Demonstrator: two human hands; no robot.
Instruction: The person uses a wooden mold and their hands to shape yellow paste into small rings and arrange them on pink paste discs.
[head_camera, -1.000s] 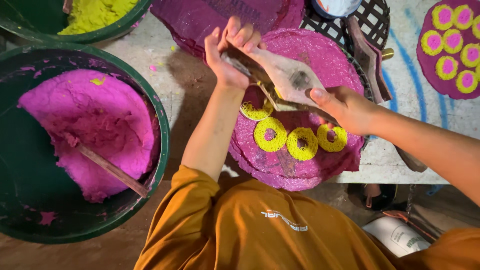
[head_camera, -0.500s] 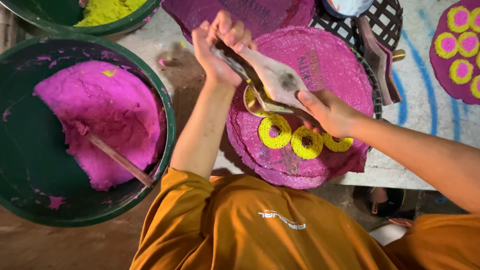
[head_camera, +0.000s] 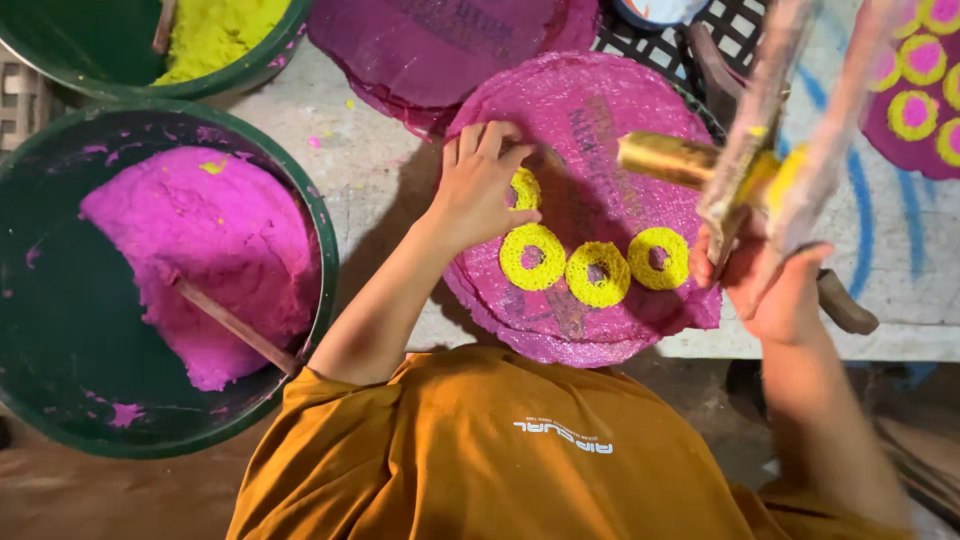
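A round pink woven mat lies on the table and carries a row of three yellow dough rings. My left hand rests palm down on the mat, its fingertips touching a fourth yellow ring that it partly hides. My right hand is raised at the right, gripping a wooden press with a brass cylinder. The press is blurred, has yellow dough on it, and hangs above the mat's right edge.
A green tub at the left holds pink dough and a wooden stick. Another tub with yellow dough stands behind it. More pink mats lie at the back, one with pink-and-yellow rings at the right.
Both hands were squeezing the press over the mat. Now my left hand has let go and dropped onto the mat, while my right hand has swung the press up and right.
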